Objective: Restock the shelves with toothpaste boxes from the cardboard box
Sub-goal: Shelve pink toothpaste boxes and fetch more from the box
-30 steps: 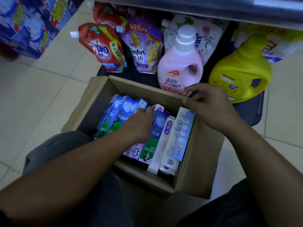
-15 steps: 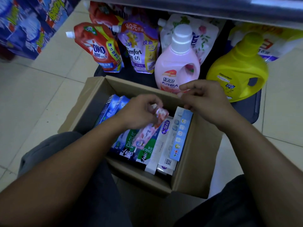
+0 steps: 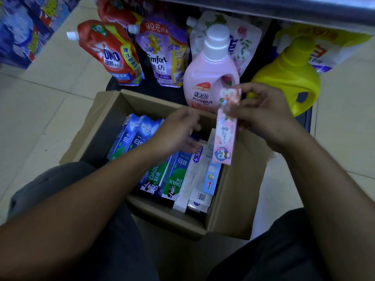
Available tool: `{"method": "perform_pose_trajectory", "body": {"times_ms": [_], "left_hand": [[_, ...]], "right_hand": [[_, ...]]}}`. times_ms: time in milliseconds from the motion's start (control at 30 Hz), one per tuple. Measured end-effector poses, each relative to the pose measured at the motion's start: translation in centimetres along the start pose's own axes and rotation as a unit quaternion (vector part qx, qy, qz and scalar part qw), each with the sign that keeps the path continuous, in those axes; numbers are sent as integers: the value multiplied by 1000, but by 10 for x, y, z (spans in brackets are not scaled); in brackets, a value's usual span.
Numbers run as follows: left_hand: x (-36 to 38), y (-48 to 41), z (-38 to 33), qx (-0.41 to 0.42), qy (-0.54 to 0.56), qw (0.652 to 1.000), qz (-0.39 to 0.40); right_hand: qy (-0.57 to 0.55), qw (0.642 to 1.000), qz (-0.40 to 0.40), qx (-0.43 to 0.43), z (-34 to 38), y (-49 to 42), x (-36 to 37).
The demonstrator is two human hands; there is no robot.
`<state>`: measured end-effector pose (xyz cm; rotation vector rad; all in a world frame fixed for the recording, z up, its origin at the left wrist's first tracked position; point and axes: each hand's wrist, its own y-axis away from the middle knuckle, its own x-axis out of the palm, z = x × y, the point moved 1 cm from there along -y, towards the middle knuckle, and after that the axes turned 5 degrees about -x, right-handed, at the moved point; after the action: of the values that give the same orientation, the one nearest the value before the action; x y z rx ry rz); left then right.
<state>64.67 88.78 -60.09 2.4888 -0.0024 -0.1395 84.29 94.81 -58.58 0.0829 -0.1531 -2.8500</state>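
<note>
One pink box (image 3: 224,134) hangs right of centre, its top pinched by the right hand (image 3: 269,118); the left hand (image 3: 176,134) hovers loose, empty, over the carton (image 3: 233,199). Probably light, stiff card: grip the long faces.

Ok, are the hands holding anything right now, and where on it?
The right hand pinches the pink toothpaste box at its upper end; the left hand looks empty.

Shop aisle: detergent pouches (image 3: 113,57) and bottles (image 3: 211,78) on low shelf (image 3: 263,9), one pouch price-marked 9.9, tiled floor (image 3: 40,102).
</note>
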Motion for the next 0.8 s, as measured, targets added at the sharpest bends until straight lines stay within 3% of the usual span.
{"method": "perform_pose_trajectory", "body": {"times_ms": [67, 100, 167, 233, 367, 467, 600, 700, 800], "left_hand": [[4, 4, 12, 41, -249, 967, 25], [9, 6, 20, 44, -324, 943, 69], [21, 12, 32, 35, -391, 910, 134], [29, 9, 42, 50, -434, 888, 143], [24, -1, 47, 37, -411, 898, 150], [4, -2, 34, 57, -387, 917, 77], [-25, 8, 0, 110, -156, 981, -28], [-32, 23, -29, 149, -9, 986, -76], [-38, 38, -58, 185, 39, 973, -133]], "right_hand": [[-25, 997, -77, -2, 2, -5, -11], [-40, 994, -104, -3, 3, -7, -15], [-61, 989, -131, -3, 4, -9, -21], [-70, 988, -135, -1, 4, -9, -22], [-89, 987, -134, -8, 8, -8, -22], [-110, 983, -148, -7, 14, -8, -23], [-178, 969, -169, -20, 35, -9, -20], [-250, 949, -185, -47, 59, -7, -19], [-289, 937, -176, -91, 89, -2, -19]]}}
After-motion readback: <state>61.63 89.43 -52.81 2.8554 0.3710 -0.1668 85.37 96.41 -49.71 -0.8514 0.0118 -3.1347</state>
